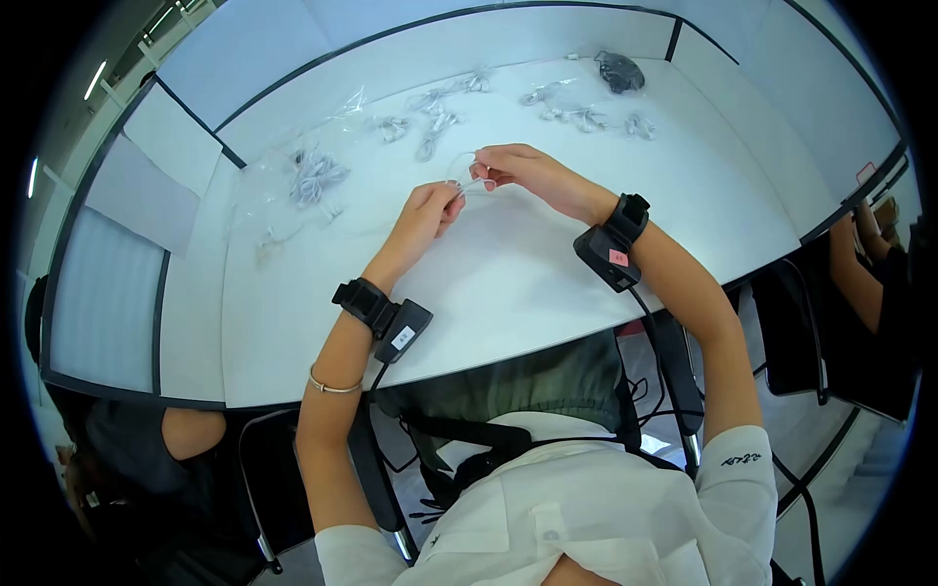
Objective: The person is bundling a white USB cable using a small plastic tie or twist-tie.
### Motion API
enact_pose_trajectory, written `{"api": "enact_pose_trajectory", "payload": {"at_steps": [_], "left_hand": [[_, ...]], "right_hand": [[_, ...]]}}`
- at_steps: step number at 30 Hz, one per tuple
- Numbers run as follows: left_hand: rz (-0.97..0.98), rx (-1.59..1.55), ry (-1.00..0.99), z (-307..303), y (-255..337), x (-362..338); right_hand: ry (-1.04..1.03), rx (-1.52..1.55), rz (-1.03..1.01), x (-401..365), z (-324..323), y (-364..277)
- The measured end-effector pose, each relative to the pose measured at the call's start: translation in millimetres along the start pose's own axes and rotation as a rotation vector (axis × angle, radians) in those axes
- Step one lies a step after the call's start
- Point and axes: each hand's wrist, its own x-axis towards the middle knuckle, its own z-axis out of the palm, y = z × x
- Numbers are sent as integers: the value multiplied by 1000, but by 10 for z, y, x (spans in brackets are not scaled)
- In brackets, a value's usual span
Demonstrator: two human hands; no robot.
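Note:
Above the middle of the white table, a thin white cable (467, 184) runs in a loop between my two hands. My left hand (433, 207) is closed, its fingertips pinching one part of the cable. Just right of it and a little farther away, my right hand (510, 166) pinches another part, with the fingers curled. The hands are close together but apart. Beyond them lie several coiled white cables (437, 127). To the left, a larger tangle of white cables (318, 176) rests beside clear plastic bags.
A black bundle in plastic (620, 73) lies at the back right. More coiled cables (586, 117) sit in front of it. White partition panels (430, 49) enclose the white table (547, 264). Black devices (608, 256) with cords are strapped to both wrists. Other people sit at both sides.

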Motion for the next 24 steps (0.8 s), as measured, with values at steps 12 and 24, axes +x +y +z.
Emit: {"api": "enact_pose_trajectory", "payload": {"at_steps": [12, 24], "left_hand": [[-52, -2, -19, 4, 25, -9], [-63, -39, -93, 57, 5, -10]], "right_hand": [[28, -185, -9, 40, -43, 48], [76, -125, 74, 49, 17, 89]]}}
